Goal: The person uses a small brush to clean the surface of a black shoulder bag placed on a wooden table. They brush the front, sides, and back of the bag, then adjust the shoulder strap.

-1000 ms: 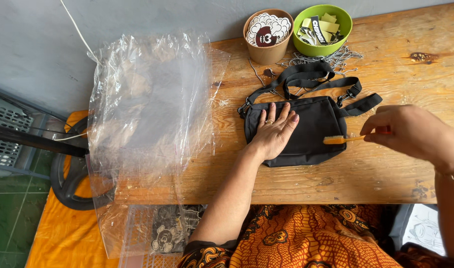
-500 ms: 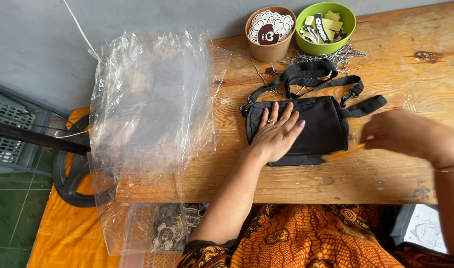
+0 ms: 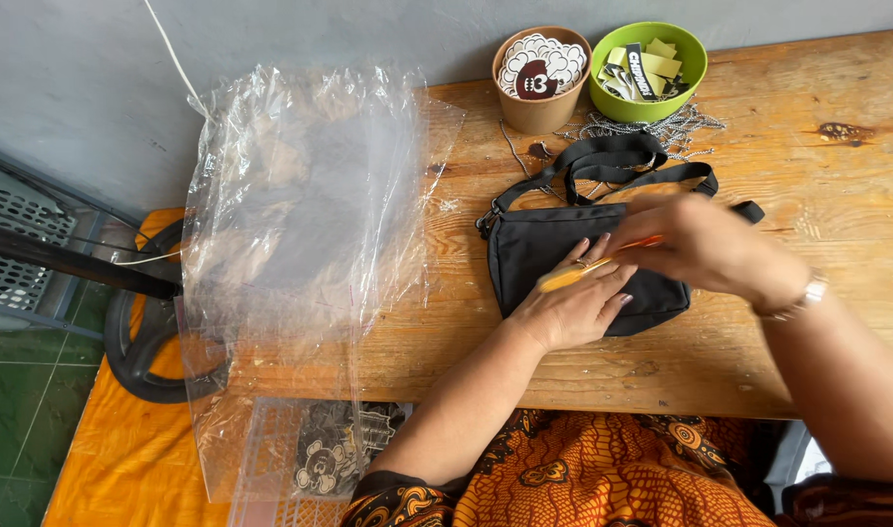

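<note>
Soft, light black sling bag [image 3: 583, 268] flat on the wooden table [image 3: 837, 195], pinned under the spread left hand [image 3: 573, 307], right hand [image 3: 705, 244] pinching a thin orange tool [image 3: 588, 268] over it; likely limp, best gripped by its strap [image 3: 612, 156].

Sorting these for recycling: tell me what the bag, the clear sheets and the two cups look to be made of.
Bag: black woven fabric, likely nylon; matte, with webbing strap.
Clear sheets: thin plastic film; glossy, crinkled, see-through.
Brown cup: probably paper; dull kraft-coloured wall.
Green cup: seemingly plastic; smooth, even colour, slight sheen.
</note>
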